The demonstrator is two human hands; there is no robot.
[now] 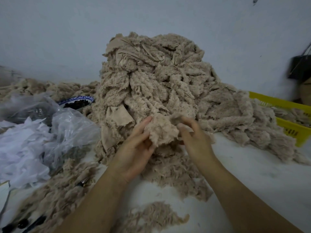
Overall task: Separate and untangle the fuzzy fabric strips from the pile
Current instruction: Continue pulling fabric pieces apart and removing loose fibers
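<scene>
Fuzzy fabric strips (144,91) form one tall pile (159,64) at twelve o'clock on the worktop (252,174). Two hands hold one bunch (164,130) at its foot: left hand (134,148) pinching, right hand (195,138) curled round it. Two yellow baskets (289,130) sit at three o'clock.

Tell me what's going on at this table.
A person is sorting a big pile of tan fuzzy fabric strips on a white table. The left hand and right hand both grip one fuzzy strip at the pile's near foot, apparently working it loose. Yellow baskets sit at the right.
</scene>
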